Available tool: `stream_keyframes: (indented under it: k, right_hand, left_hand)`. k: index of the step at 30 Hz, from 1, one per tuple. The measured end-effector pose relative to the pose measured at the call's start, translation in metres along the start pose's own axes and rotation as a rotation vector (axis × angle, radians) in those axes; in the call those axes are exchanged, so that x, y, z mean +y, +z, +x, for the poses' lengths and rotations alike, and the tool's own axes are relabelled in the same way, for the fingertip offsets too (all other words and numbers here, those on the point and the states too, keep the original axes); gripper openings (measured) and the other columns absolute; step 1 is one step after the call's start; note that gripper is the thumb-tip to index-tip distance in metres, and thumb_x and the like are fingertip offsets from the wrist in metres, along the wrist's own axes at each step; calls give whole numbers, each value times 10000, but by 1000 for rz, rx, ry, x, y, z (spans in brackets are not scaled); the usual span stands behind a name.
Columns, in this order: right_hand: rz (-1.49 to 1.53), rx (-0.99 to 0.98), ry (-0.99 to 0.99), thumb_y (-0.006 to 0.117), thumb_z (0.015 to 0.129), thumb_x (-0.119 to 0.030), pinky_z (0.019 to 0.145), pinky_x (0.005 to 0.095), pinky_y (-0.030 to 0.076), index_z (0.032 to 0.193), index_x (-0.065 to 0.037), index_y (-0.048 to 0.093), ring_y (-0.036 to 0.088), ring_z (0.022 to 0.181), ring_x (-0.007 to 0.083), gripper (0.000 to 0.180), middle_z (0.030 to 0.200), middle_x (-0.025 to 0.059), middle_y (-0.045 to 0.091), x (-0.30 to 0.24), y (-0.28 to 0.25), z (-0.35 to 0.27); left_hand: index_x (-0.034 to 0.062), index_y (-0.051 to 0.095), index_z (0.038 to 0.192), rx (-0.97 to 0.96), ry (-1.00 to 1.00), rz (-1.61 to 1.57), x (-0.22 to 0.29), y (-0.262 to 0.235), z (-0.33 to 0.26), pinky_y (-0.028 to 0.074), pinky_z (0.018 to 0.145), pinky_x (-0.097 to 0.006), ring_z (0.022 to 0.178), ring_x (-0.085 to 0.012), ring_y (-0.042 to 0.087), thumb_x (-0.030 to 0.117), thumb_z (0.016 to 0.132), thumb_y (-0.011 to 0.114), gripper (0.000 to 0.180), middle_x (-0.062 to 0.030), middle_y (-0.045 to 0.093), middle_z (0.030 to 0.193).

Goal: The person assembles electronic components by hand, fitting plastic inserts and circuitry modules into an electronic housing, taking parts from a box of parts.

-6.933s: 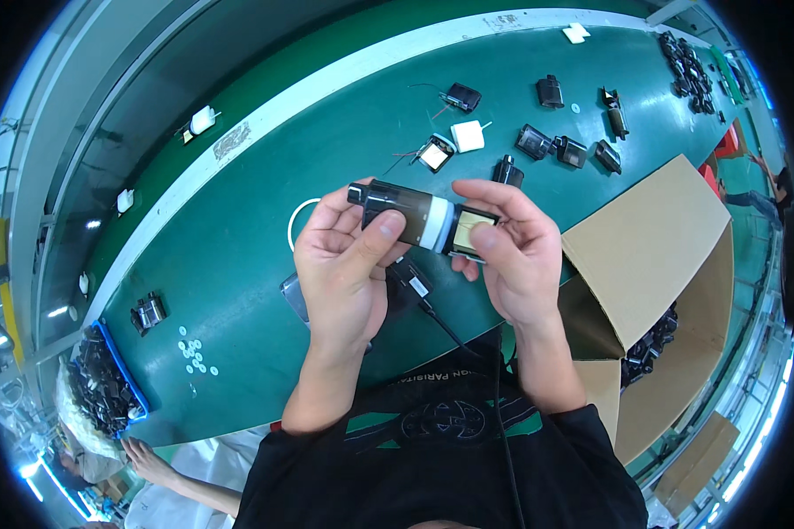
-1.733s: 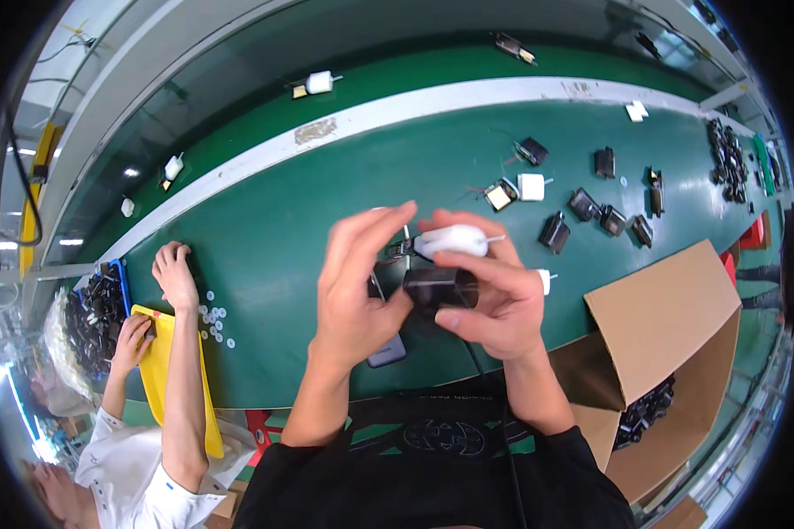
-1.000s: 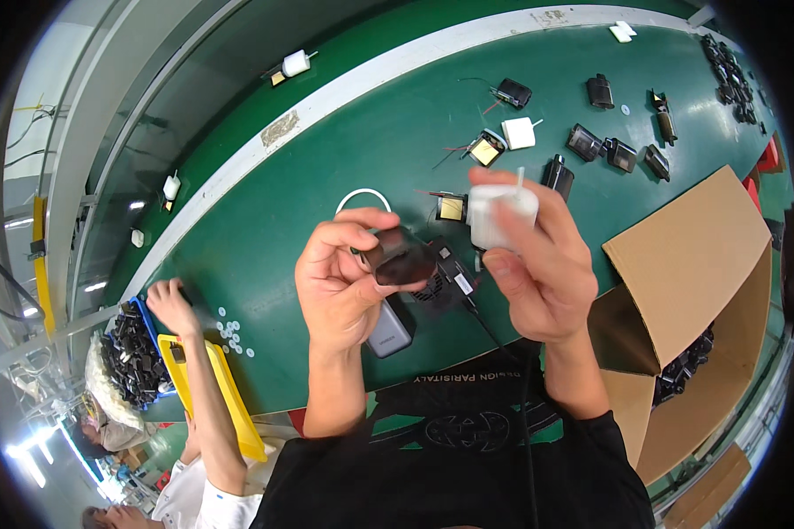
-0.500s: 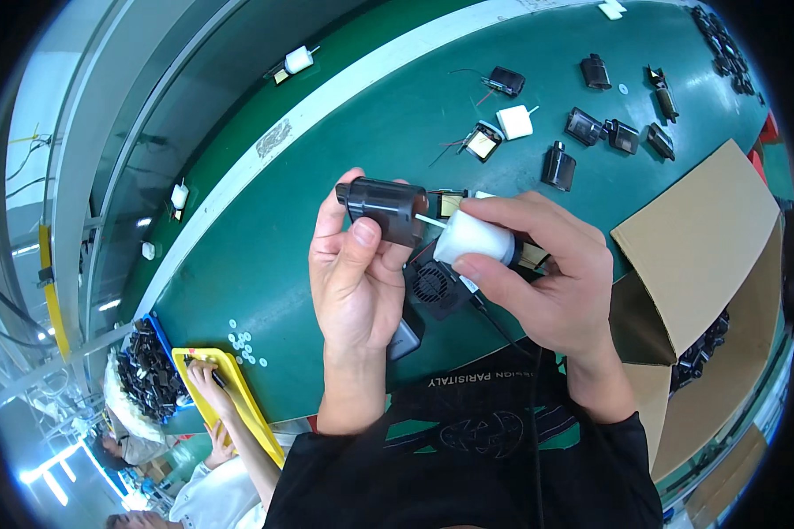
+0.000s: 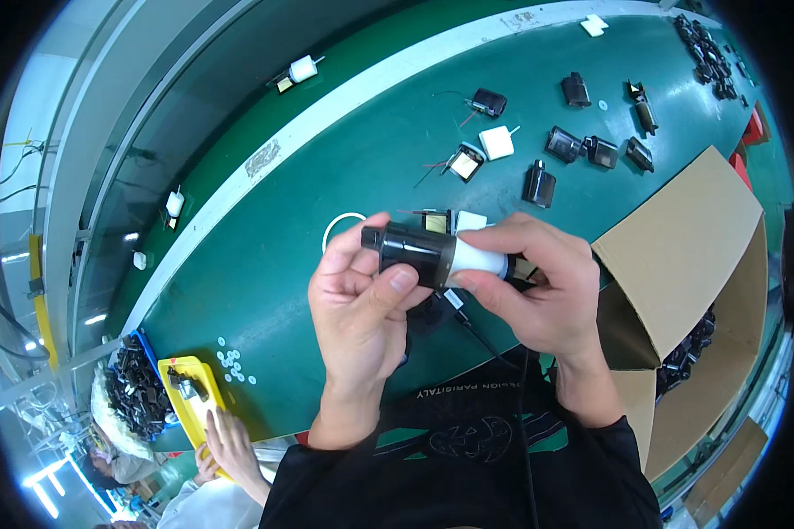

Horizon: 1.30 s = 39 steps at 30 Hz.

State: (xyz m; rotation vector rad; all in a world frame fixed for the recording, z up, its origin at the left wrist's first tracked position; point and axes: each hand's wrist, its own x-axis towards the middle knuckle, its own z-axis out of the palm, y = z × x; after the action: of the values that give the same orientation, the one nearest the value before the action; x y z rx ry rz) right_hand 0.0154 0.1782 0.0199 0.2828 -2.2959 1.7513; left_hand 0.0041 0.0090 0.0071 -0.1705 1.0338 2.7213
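We find left fingers [image 5: 400,280] clamping the black casing [image 5: 417,249] and right fingers [image 5: 505,236], at its three o'clock, the white piece [image 5: 478,259], which misalignment could crease.

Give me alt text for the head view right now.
A person's left hand holds a dark shell while the right hand holds a white piece at its open end, above a green table. An open cardboard box is at right.
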Motion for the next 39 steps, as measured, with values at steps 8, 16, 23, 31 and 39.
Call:
stream_keyframes:
  k: [8, 16, 23, 31, 39]
  right_hand:
    - [3, -71, -62, 773, 660, -6, 586, 259, 471, 1096, -26, 584, 575, 705, 183, 475, 882, 97, 563, -8, -5, 4]
    - [472, 86, -39, 789, 679, -89, 660, 285, 494, 1111, 14, 574, 561, 789, 186, 493, 958, 110, 546, 5, 18, -5]
    - [226, 58, -138, 756, 707, -58, 671, 278, 478, 1010, 57, 632, 606, 801, 208, 347, 936, 148, 633, 18, 9, -12]
    - [280, 56, -47, 786, 660, -61, 668, 283, 488, 1001, 74, 653, 622, 789, 202, 390, 921, 155, 651, 11, 8, -18]
    - [311, -10, -102, 791, 622, -60, 742, 310, 531, 967, 60, 672, 657, 867, 247, 384, 954, 171, 670, 27, 4, -13]
  left_hand:
    - [-72, 504, 1150, -101, 100, 161, 1, -1, -9, 549, 797, -301, 926, -219, 642, -158, 727, 661, 459, -213, 616, 1060]
    - [-102, 501, 1140, -119, 235, 210, 7, 9, -11, 556, 818, -334, 958, -262, 635, -195, 701, 661, 476, -239, 607, 1069]
    - [-128, 514, 1117, -160, 350, 419, 5, 11, -13, 564, 820, -333, 970, -272, 632, -188, 690, 681, 462, -267, 600, 1058]
    - [-124, 524, 1109, -183, 410, 521, 5, 11, -18, 561, 825, -330, 944, -265, 643, -159, 699, 698, 446, -247, 612, 1044]
    - [-61, 640, 1000, -331, 618, 934, 24, 21, -17, 543, 729, -321, 880, -298, 666, -69, 587, 797, 442, -241, 658, 948]
